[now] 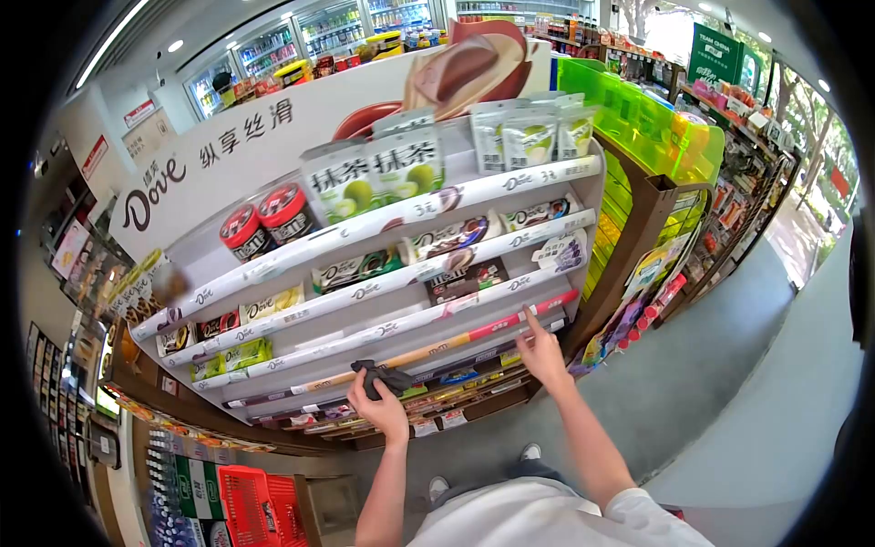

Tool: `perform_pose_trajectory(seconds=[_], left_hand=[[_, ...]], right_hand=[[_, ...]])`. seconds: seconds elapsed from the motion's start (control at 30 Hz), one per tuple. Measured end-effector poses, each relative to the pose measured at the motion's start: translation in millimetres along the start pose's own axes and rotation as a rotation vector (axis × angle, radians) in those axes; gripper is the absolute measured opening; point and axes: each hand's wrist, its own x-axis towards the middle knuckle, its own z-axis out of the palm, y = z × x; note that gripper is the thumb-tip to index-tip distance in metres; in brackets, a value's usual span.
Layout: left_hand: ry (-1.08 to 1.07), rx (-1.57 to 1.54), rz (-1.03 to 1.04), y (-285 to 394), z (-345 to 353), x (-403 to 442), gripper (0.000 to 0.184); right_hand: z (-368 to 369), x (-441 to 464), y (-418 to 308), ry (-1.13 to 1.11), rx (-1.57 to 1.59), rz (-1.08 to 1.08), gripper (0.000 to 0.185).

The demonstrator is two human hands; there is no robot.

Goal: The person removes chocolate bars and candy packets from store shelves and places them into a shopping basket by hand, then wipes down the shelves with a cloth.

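A dark grey cloth (387,378) is bunched in my left hand (378,410), against the orange part of a shelf-edge strip (419,350). My right hand (541,351) has its index finger stretched up to the red part of that strip, near its right end; nothing shows in its grasp. Above the strip, the white Dove shelves (365,290) hold chocolate packs, among them a green Dove pack (357,270) and a brown M&M's pack (467,280). Green and white pouches (375,178) and two red-lidded tubs (264,219) stand on the top shelf.
A bright green plastic bin (638,118) and a rack of hanging packs (638,292) adjoin the shelf's right side. Red baskets (251,506) stand at the lower left. Grey floor (629,410) extends to the right, with more stocked shelves (738,201) beyond.
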Motion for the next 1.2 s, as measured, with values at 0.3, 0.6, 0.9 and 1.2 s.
perform_pose_trajectory(seconds=[0.3, 0.6, 0.9, 1.2], left_hand=[[-0.278, -0.005, 0.146, 58.1, 66.8, -65.7, 0.025], [-0.189, -0.008, 0.106, 78.5, 87.7, -81.2, 0.024], [-0.257, -0.094, 0.107, 82.9, 115.9, -102.9, 0.026], [-0.362, -0.090, 0.103, 119.6, 146.1, -118.1, 0.026]], right_hand=[[-34.1, 9.9, 27.2, -0.013, -0.135, -0.187, 0.058], [-42.8, 12.2, 34.3, -0.115, -0.185, -0.244, 0.062], [-51.7, -0.8, 29.9, -0.106, -0.361, -0.028, 0.071], [-59.1, 2.8, 40.1, -0.219, -0.244, 0.041, 0.080]])
